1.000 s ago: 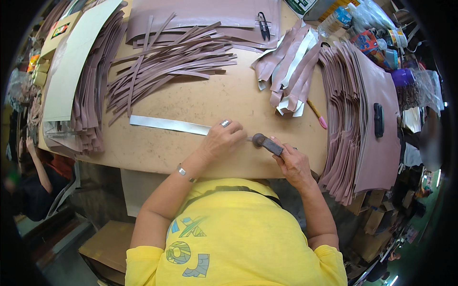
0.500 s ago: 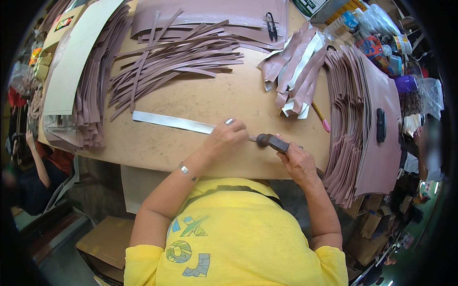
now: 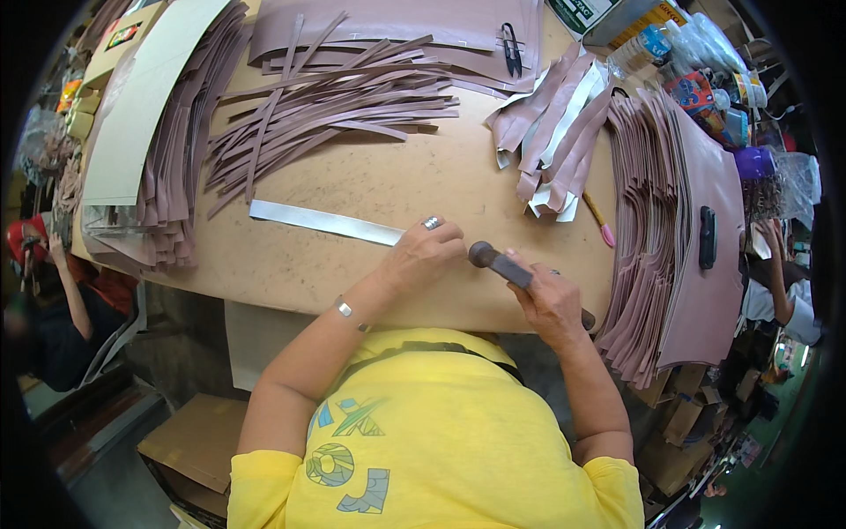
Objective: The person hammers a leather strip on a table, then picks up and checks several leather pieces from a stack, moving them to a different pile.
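Observation:
A long flat strip (image 3: 322,222), pale whitish on its upper face, lies slantwise across the near part of the table. My left hand (image 3: 427,253) is closed over its right end, fingers pinched together; that end is hidden beneath them. In my right hand (image 3: 553,304) is a hammer (image 3: 505,266), gripped close to its dark metal head. The rounded face points left at my left fingertips, a small gap from them. The handle's butt shows below my right hand. Beyond the pale strip lies a loose heap of narrow mauve strips (image 3: 344,106).
Mauve sheets are stacked at the right (image 3: 652,238), with a black oblong block (image 3: 708,238) on top, and at the left (image 3: 181,150). A bundle of wider mauve pieces (image 3: 573,132), a yellow pencil-like tool (image 3: 597,214) and black thread snips (image 3: 511,48) lie farther back.
The hammer has lifted and tilted; its head has come away from the strip's end by my left fingers. The handle's butt now shows. My left hand keeps its place on the strip.

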Action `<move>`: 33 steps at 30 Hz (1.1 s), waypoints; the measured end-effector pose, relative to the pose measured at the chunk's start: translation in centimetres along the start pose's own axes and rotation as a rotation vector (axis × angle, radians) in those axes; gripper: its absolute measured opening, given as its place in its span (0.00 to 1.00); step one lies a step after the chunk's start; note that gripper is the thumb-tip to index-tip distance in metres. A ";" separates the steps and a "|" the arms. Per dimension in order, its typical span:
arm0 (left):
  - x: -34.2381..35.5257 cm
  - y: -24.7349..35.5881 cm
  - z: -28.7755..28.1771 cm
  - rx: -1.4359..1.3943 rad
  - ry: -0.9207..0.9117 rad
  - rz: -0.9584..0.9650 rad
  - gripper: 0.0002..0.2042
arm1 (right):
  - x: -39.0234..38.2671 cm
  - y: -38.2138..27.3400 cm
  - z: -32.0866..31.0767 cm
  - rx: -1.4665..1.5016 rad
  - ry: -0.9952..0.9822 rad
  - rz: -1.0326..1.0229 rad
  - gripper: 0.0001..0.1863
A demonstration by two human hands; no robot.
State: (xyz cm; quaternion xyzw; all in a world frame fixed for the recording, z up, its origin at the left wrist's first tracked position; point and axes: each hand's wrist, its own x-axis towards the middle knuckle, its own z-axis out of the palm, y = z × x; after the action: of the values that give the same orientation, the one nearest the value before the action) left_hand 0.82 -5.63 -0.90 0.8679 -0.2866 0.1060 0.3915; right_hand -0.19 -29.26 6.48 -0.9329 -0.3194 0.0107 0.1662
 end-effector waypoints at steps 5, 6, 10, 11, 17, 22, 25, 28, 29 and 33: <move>-0.3 0.1 -0.8 0.012 0.009 -0.001 0.05 | 0.1 0.5 0.3 0.033 -0.038 -0.007 0.28; -0.5 -0.1 -1.0 0.010 0.007 -0.003 0.05 | 0.3 0.5 0.2 0.039 -0.034 -0.011 0.29; -0.8 -0.5 -1.2 -0.004 0.004 -0.015 0.05 | 0.4 0.3 0.1 0.068 -0.019 -0.006 0.29; -0.8 -0.6 -1.2 -0.009 0.005 -0.018 0.05 | 0.5 0.2 0.1 0.034 -0.004 -0.025 0.29; -0.8 -0.7 -1.0 -0.047 0.031 -0.004 0.06 | 0.9 0.0 0.5 0.007 0.088 -0.093 0.29; -0.3 -0.5 -1.4 -0.049 0.019 0.019 0.05 | 1.3 0.2 0.0 -0.018 0.061 -0.075 0.30; -0.4 -0.7 -1.4 -0.040 0.024 0.016 0.05 | 1.8 0.1 1.1 0.025 0.030 -0.087 0.29; -1.0 -1.1 -1.1 -0.031 -0.007 0.027 0.10 | 2.1 0.4 1.5 0.087 0.072 -0.118 0.27; -1.5 -1.4 -1.0 -0.050 0.005 0.024 0.12 | 2.6 0.1 1.6 0.112 0.117 -0.179 0.26; -1.3 -1.7 0.8 -0.009 0.080 0.065 0.06 | 0.6 0.7 1.9 0.104 -0.039 -0.047 0.19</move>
State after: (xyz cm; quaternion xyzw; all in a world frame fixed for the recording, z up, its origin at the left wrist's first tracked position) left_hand 0.71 -4.81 -3.03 0.8515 -0.2993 0.1517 0.4030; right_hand 0.46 -28.81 4.47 -0.9149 -0.3432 0.0418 0.2083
